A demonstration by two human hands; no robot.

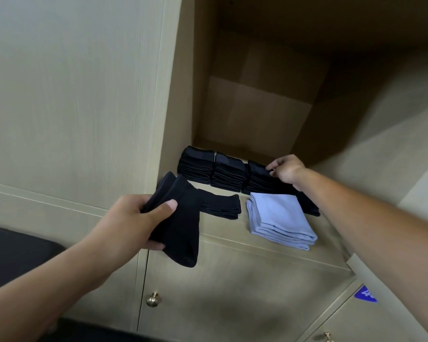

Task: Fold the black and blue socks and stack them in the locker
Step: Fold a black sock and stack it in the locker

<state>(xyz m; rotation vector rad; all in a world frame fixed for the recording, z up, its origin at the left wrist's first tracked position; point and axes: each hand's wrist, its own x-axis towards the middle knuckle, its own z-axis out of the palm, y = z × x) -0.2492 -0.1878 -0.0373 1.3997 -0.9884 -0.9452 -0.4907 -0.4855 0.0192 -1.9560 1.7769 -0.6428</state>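
Hanging over the shelf edge (pixel 232 236), an unfolded black sock (pixel 181 225) is being gripped by the left hand (pixel 134 218), thumb clamped on top; beside it, folded blue socks (pixel 279 219) are lying stacked; farther in, the rightmost stack of black socks (pixel 256 178) is being pinched by the right hand (pixel 287 169)

Black socks (pixel 181 218) are matt knit cloth; blue socks (pixel 279 215) the same, smoother. Locker (pixel 245 275): pale matt wood-grain; knob (pixel 153 299) glossy brass-like metal.
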